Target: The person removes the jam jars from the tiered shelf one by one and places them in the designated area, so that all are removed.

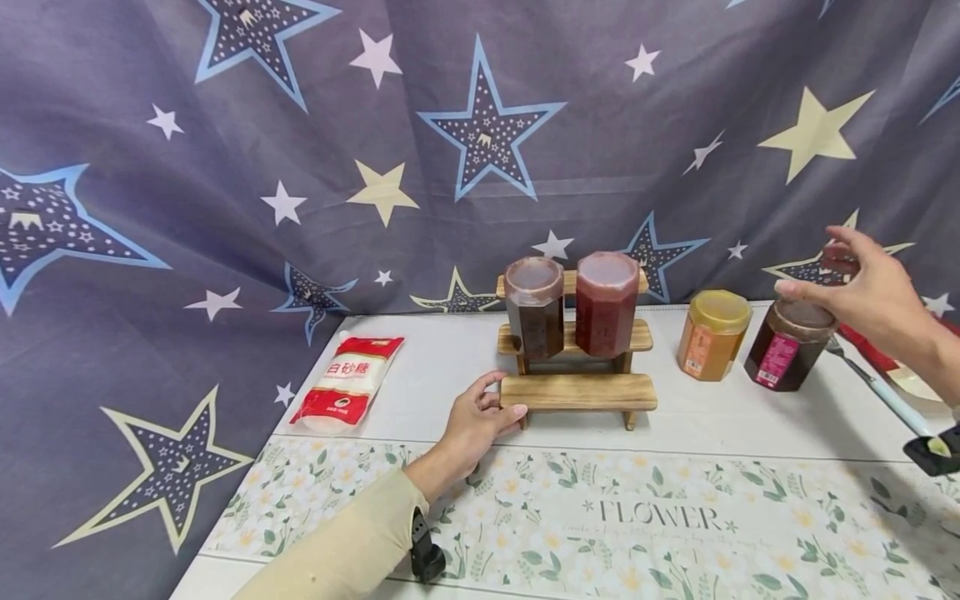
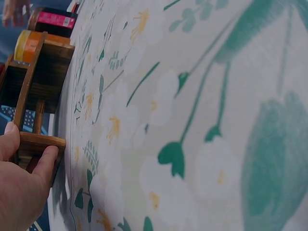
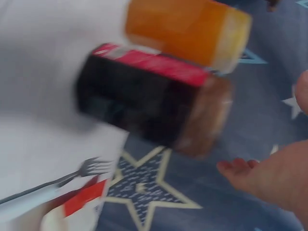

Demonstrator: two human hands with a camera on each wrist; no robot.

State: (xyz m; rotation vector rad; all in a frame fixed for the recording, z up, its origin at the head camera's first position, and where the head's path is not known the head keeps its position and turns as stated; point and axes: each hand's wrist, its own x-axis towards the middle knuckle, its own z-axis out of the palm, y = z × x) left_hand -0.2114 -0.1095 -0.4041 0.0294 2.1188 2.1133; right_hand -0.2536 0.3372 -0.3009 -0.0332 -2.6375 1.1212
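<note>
A small wooden tiered rack stands mid-table. My left hand grips the left end of its lowest step, thumb at the front edge; the left wrist view shows the fingers against the wood. Higher on the rack sit a dark brown jar and a dark red jar. To the right, my right hand hovers over a dark jar with a pink label, thumb and fingers spread apart. In the right wrist view, that hand is apart from the jar's lid. Beside it stands an orange-yellow jar.
A red and white bag of white sugar lies at the left. A fork with a pale handle and a red and white item lie at the far right. A starry curtain hangs behind the table, whose front has a floral runner.
</note>
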